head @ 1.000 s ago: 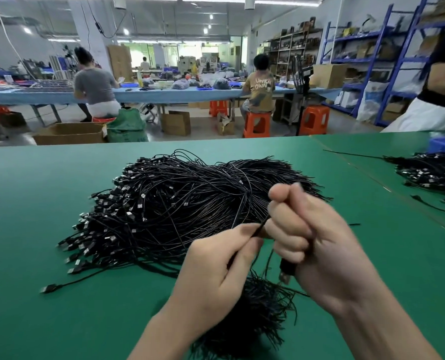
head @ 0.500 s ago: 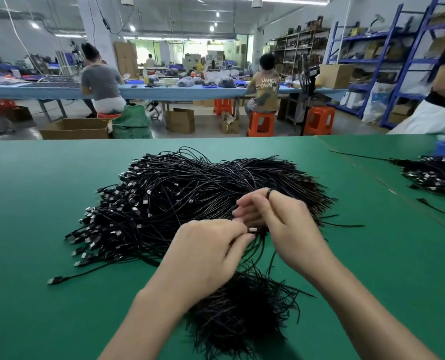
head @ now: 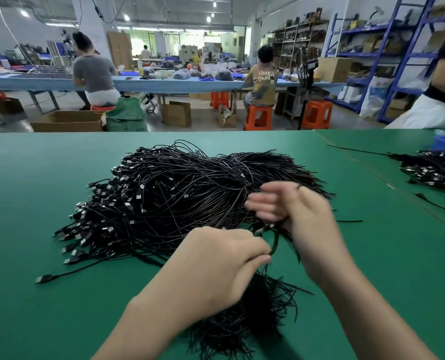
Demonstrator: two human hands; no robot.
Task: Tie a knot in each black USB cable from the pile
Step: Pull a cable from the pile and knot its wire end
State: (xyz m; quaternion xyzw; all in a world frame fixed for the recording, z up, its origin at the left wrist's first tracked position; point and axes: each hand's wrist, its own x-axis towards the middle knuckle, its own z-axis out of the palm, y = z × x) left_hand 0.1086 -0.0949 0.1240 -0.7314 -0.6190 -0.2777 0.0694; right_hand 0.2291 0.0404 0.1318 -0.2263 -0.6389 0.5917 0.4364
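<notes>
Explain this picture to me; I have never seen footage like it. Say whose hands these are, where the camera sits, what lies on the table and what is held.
There is no machine: a person works with bare hands, and the camera is worn on their head, looking down. On the green table lies a large pile of black USB cables, with a smaller bundle nearer the person. The left hand pinches one black cable, which loops toward the right hand; that hand is blurred, so its grip is unclear.
</notes>
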